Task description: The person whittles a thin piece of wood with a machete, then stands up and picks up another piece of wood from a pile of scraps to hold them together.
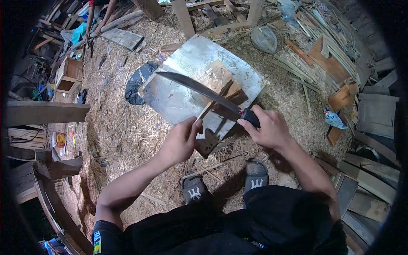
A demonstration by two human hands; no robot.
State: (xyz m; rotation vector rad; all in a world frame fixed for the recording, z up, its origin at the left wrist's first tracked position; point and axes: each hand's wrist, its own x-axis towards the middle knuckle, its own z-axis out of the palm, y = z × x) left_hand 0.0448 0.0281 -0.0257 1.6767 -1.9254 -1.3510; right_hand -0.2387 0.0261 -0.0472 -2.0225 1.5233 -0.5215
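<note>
My right hand (268, 126) is closed round the black handle of a long machete (195, 86), whose curved blade points to the upper left. Between the fingers of my left hand (182, 138) is a thin wooden stick (206, 109), which slants up to the right and meets the blade or passes beneath it; which one I cannot tell. Behind them a wooden block (219, 73) rests on a pale, worn board (170, 104) low in front of me. Part of the block is hidden by the blade.
Wood shavings (127, 140) cover the ground. A black plastic bag (138, 85) lies left of the board, a clear bag (264, 39) beyond it. Wood strips (323, 34) are piled at the upper right. Another person's hand (98, 29) shows at the upper left. My sandaled feet are below.
</note>
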